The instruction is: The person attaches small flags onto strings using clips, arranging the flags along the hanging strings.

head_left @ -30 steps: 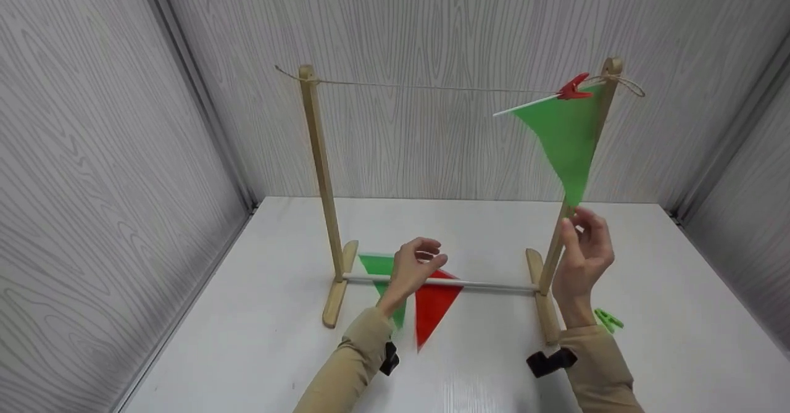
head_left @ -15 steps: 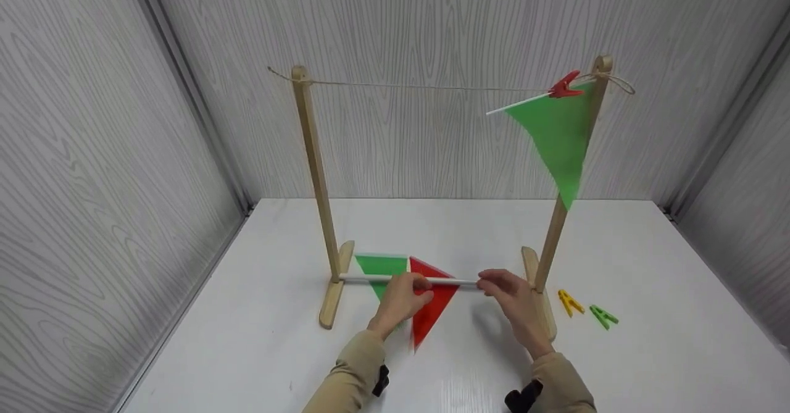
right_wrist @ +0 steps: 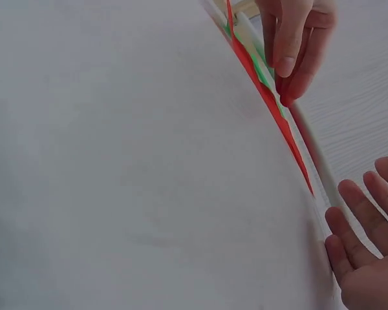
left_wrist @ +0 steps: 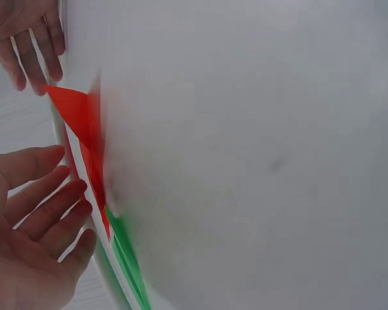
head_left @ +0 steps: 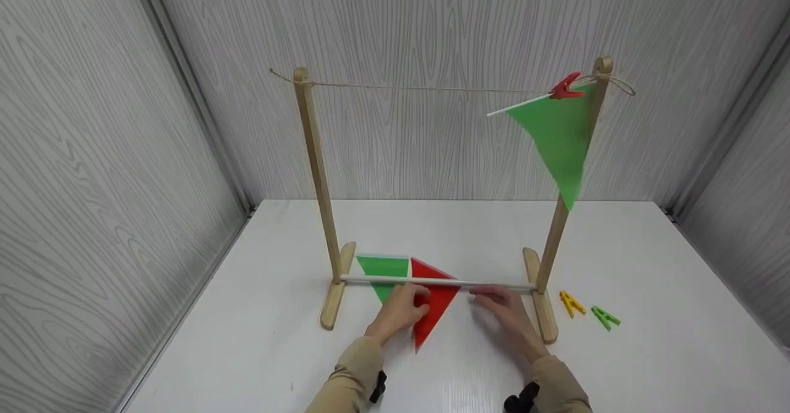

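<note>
In the head view a red triangular pennant [head_left: 437, 305] lies on the table beside a green pennant [head_left: 386, 266], both passing under the stand's white crossbar [head_left: 469, 283]. My left hand [head_left: 400, 311] hovers over the red pennant near its left edge. In the left wrist view that hand [left_wrist: 42, 226] has loosely bent fingers, thumb apart, nothing between them. My right hand [head_left: 507, 315] is at the crossbar, right of the red pennant's corner. Its fingers [right_wrist: 362, 213] are relaxed and hold nothing in the right wrist view. Whether either hand touches the bar is unclear.
A wooden stand with a left post [head_left: 318, 172] and right post [head_left: 555, 234] carries a string [head_left: 426, 88]. Near the right post a red clothespin [head_left: 566, 87] holds a hanging green pennant [head_left: 558, 138]. Yellow [head_left: 571, 303] and green [head_left: 605, 317] clothespins lie at the right.
My right hand has left the hanging green pennant's tip and come down left to the crossbar, uncovering the yellow clothespin. My left hand has lowered towards the red pennant.
</note>
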`<state>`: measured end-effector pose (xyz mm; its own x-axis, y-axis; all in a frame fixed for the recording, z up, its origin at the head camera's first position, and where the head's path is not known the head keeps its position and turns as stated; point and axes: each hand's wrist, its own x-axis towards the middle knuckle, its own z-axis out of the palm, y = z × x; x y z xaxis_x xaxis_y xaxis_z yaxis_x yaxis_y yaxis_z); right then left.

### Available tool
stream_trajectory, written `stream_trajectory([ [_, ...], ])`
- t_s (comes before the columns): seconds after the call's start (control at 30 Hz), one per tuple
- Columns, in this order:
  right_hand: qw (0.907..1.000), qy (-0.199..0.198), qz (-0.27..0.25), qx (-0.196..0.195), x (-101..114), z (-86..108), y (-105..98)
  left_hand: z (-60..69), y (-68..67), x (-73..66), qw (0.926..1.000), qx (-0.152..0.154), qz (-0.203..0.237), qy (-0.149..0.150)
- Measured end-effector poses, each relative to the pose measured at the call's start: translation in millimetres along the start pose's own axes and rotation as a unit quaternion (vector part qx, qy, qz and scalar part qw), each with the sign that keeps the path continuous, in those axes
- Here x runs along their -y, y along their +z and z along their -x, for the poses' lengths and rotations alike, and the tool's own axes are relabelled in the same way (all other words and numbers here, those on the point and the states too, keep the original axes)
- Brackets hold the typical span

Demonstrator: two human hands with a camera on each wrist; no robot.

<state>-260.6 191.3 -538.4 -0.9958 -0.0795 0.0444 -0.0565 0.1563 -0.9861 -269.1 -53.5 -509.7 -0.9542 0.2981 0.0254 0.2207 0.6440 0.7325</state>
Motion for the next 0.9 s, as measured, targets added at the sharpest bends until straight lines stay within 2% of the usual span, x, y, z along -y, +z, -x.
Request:
stream_trajectory([
  [0.23, 0.9989, 0.011, 0.032, 0.033, -4.6, 0.1, -2.4, -1.2, 3.9, 1.3, 0.9997, 0.019, -0.017, 0.002],
  [0.4, 0.9978, 0.019, 0.044, 0.046, -5.4, 0.5, -3.3, -3.1, 5.6, 0.5, 0.9996, 0.027, -0.011, 0.001],
  [0.63, 0.9972, -0.013, 0.049, 0.055, -8.5, 1.4, -3.8, -4.9, 8.2, 0.4, 0.9997, 0.015, -0.002, 0.017],
  [0.83, 0.9927, -0.022, 0.090, 0.077, -9.3, 1.1, -2.4, -7.6, 10.1, 0.4, 0.9997, -0.006, 0.022, 0.003],
  [0.9, 0.9906, -0.022, 0.104, 0.086, -9.1, 1.1, -1.6, -8.5, 10.2, 0.1, 0.9997, -0.013, 0.020, 0.006],
])
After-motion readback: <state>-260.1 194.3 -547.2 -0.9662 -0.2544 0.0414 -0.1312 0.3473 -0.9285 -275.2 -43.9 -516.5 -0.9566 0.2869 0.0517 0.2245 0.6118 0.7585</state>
